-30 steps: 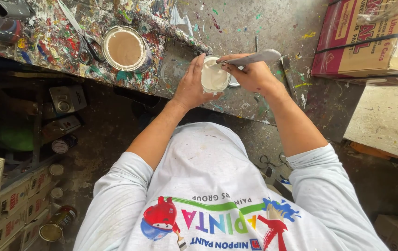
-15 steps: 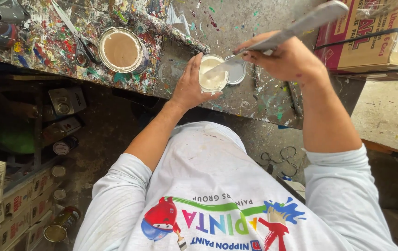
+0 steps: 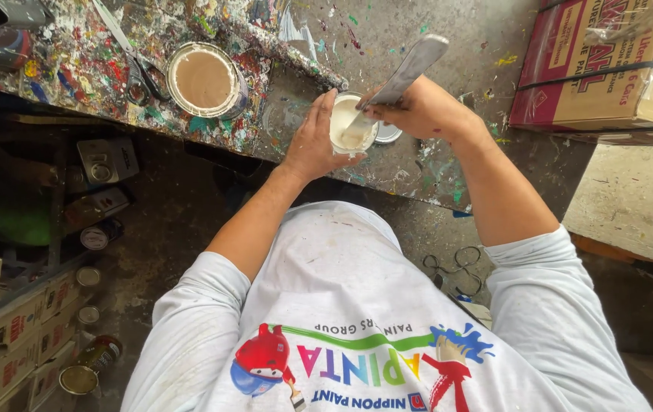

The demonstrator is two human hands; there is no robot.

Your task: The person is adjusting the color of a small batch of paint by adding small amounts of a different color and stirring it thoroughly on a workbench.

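While left hand (image 3: pixel 312 145) cups small can (image 3: pixel 351 122), right hand (image 3: pixel 418 111) apparently grips stirrer (image 3: pixel 401 76)

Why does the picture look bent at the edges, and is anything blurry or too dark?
Head view: the wide lens bows the bench edge; the stirring stick in the right hand is slightly smeared; the floor under the bench lies in deep shadow; the small can is evenly lit, no glare.

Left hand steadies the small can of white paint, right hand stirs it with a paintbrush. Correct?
Not quite. In the head view the right hand holds a flat metal stirring blade, not a paintbrush. The left hand does steady the small can of white paint.
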